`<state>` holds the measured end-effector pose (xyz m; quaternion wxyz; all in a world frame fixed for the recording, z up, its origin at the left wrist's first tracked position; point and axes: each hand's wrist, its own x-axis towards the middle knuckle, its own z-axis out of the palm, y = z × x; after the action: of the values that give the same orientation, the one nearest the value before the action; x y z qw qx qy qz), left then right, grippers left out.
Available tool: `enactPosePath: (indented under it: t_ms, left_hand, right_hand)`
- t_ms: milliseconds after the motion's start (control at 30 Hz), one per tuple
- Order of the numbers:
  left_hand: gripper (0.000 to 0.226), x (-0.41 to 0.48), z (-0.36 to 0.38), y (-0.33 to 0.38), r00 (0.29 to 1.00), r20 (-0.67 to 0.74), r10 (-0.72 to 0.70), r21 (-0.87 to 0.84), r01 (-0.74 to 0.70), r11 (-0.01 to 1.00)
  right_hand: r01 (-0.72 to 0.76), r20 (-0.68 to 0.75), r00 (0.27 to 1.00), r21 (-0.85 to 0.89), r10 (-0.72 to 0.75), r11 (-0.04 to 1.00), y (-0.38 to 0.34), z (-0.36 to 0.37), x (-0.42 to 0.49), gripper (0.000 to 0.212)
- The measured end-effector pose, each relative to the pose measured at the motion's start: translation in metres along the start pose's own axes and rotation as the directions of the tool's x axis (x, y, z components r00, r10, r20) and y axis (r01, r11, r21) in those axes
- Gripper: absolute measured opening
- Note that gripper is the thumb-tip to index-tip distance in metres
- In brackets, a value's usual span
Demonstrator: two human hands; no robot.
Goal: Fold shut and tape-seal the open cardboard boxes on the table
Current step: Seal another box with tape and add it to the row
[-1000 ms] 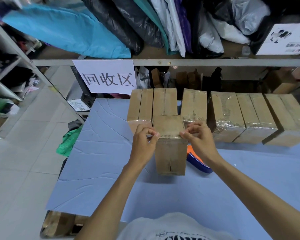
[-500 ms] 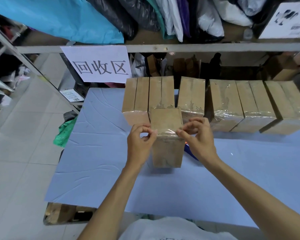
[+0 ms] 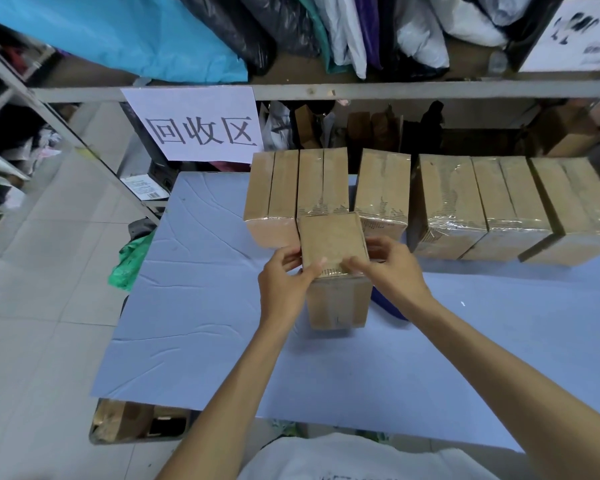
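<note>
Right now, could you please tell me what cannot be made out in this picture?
- Head view: the left hand and right hand cover the near top edge of the small brown cardboard box, so its tape seam cannot be judged.
- Head view: the dark blue object beside it is mostly hidden behind the box and right wrist.
- Head view: the white printed carton on the shelf is cut by the right edge, print blurred.

One view only: wide-angle camera on my head, facing forward and down. It sat near over the worktop [image 3: 205, 358], my left hand [image 3: 284, 282] and right hand [image 3: 395, 271] mid-frame; the shelf [image 3: 395, 90] crossed the top edge.
</note>
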<state>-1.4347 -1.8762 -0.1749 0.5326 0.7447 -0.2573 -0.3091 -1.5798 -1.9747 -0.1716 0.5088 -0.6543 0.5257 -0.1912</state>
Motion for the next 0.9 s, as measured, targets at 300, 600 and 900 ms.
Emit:
enactPosePath:
  t_ms: [300, 600, 900]
  left_hand:
    - [0.039, 0.006, -0.008, -0.001, 0.998, 0.063, -0.014, 0.138, 0.006, 0.99]
    - [0.054, 0.002, -0.005, 0.008, 0.992, 0.125, -0.026, 0.143, 0.008, 0.99]
    - [0.045, 0.014, 0.005, 0.008, 0.967, 0.046, -0.252, 0.045, 0.25, 0.967]
  right_hand:
    - [0.026, 0.076, 0.997, -0.244, -0.008, 0.969, -0.008, 0.0, 0.013, 0.055]
    - [0.077, 0.179, 0.983, -0.198, -0.041, 0.977, -0.002, -0.007, 0.016, 0.052]
    - [-0.064, 0.128, 0.989, -0.085, 0.075, 0.994, -0.011, -0.009, 0.025, 0.014]
